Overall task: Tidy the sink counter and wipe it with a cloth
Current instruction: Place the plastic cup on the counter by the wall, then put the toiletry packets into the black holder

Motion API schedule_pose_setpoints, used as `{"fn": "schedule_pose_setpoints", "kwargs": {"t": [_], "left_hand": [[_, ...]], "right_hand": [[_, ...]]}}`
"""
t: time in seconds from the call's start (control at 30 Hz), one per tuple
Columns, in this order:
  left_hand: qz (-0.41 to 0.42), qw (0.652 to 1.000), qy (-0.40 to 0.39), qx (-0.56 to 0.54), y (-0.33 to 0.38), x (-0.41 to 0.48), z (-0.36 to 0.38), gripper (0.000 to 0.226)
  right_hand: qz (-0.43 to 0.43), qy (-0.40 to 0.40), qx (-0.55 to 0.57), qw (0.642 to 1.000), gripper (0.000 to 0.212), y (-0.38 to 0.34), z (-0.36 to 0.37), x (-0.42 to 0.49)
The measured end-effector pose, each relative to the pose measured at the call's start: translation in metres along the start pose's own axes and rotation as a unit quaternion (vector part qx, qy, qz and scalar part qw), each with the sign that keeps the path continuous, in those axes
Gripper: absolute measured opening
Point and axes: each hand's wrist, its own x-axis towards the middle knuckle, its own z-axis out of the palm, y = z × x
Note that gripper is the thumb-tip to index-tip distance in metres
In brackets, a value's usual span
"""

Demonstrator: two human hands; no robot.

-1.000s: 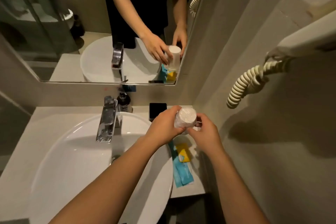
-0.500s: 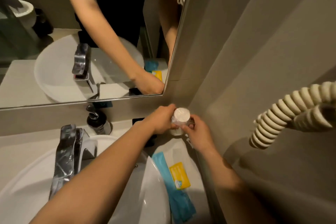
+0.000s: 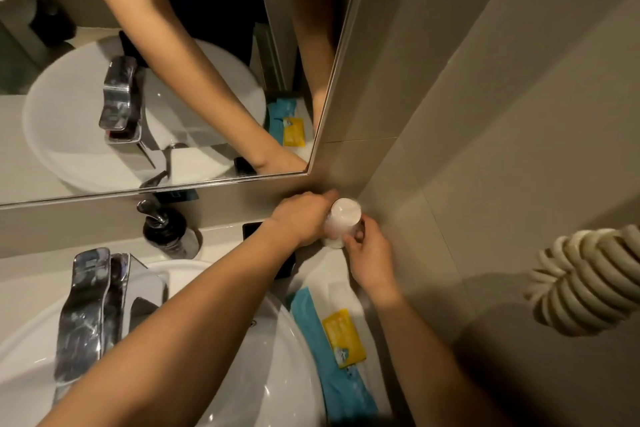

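Now | cup [image 3: 341,224] between left hand [image 3: 301,218] and right hand [image 3: 370,258] | both gripping

There is one view only, worn on the person's head and looking steeply down and forward over the basin [image 3: 270,367]. The lens sits close above the basin, wide enough to bend the wall lines, and the basin fills the lower left. Beyond the basin the mirror [image 3: 207,80] spans the upper left (it gives a second, reversed look at the same basin and tap). To the basin's right the tiled side wall [image 3: 485,114] runs up the frame, with the bench [image 3: 332,270] corner between them.
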Motion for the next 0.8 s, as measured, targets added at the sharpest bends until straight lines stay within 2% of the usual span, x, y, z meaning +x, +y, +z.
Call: {"fn": "schedule_pose_setpoints", "kwargs": {"t": [0.17, 0.23, 0.4, 0.5, 0.57, 0.67, 0.8], "left_hand": [[-0.014, 1.000, 0.011, -0.010, 0.005, -0.013, -0.015, 0.070], [-0.021, 0.999, 0.037, -0.029, 0.007, -0.029, -0.022, 0.067], [-0.037, 0.975, 0.194, -0.107, 0.009, -0.102, -0.014, 0.058], [-0.118, 0.944, 0.273, -0.139, 0.004, -0.151, 0.006, 0.048], [-0.195, 0.918, 0.312, -0.148, 0.001, -0.179, 0.020, 0.050], [-0.282, 0.901, 0.309, -0.117, -0.006, -0.210, 0.040, 0.060], [-0.321, 0.895, 0.281, -0.128, -0.020, -0.224, 0.057, 0.067]], "right_hand": [[0.016, 0.003, -0.001, 1.000, 0.042, 0.001, -0.003, -0.009], [0.030, 0.004, -0.013, 0.999, 0.041, 0.003, -0.006, -0.023], [0.069, -0.019, -0.031, 0.997, 0.032, 0.015, -0.012, -0.078], [0.055, -0.063, -0.058, 0.995, 0.022, 0.022, -0.009, -0.110], [0.080, -0.125, -0.080, 0.986, 0.019, 0.020, 0.000, -0.118], [0.104, -0.197, -0.113, 0.968, 0.019, 0.012, 0.015, -0.116], [0.081, -0.216, -0.155, 0.961, 0.028, 0.002, 0.030, -0.110]]}}
